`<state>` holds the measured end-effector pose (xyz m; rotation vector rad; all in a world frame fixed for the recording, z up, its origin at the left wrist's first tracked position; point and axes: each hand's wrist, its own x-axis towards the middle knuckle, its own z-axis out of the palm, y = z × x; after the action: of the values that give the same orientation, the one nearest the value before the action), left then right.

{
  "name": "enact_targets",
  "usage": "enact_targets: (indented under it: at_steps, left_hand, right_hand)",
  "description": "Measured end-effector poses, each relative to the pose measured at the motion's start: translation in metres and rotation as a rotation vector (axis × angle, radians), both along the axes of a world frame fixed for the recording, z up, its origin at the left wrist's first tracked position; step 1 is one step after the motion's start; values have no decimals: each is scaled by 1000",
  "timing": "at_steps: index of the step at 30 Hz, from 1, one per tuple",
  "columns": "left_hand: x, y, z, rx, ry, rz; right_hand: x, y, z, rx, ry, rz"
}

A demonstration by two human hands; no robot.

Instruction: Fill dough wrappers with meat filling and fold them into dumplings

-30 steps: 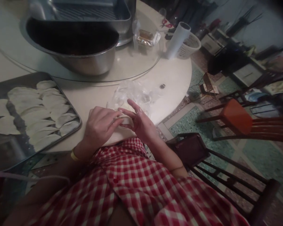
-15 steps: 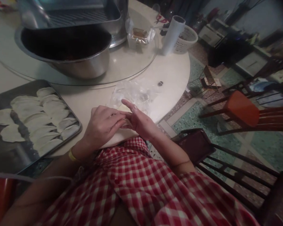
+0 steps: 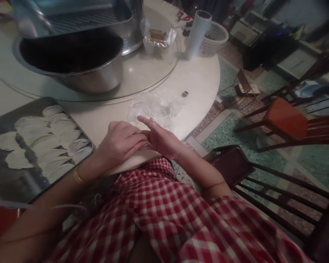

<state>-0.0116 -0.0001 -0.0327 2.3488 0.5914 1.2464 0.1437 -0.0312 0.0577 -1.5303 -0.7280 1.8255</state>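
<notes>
My left hand (image 3: 123,140), a yellow band on its wrist, has its fingers curled and pressed against my right hand (image 3: 164,142) over the table's near edge. A pale sliver of dough shows between the fingers, seemingly the edge of a dumpling (image 3: 147,143); the hands cover most of it. My right thumb points up, dusted with white flour, while the right fingers are partly hidden behind the left ones. To the left, a metal tray (image 3: 9,184) holds rows of folded dumplings (image 3: 50,140). Just beyond my hands lies a crumpled clear plastic bag (image 3: 150,106).
A large steel bowl (image 3: 98,78) stands on the glass turntable (image 3: 142,82), with a metal pan (image 3: 74,20) above it. A plastic-wrap roll (image 3: 199,36) and white basket (image 3: 218,40) stand at the far right. Wooden chairs (image 3: 286,118) are to the right.
The view has shifted slightly. My hands stay together in nearly the same pose, with the left fingers moved a little along the right hand.
</notes>
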Motion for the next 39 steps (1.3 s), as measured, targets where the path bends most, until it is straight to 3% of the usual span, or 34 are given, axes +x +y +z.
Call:
enact_targets:
  at_steps: [9, 15, 23, 29, 32, 35, 39]
  left_hand:
    - [2, 3, -1, -2, 3, -48]
    - [4, 4, 3, 85, 38, -56]
    - [3, 8, 5, 74, 13, -150]
    - [11, 8, 11, 135, 95, -207]
    - [11, 8, 13, 94, 117, -226]
    - [1, 6, 12, -32, 99, -181]
    - [-16, 0, 4, -146, -11, -4]
  right_hand:
    - [3, 4, -2, -67, 104, -39]
    - [3, 5, 0, -58, 100, -39]
    - [4, 7, 11, -199, 237, -98]
    - [4, 6, 7, -224, 222, -101]
    - [5, 5, 4, -220, 226, -123]
    - [9, 3, 5, -195, 253, -131]
    - [10, -1, 9, -195, 234, -111]
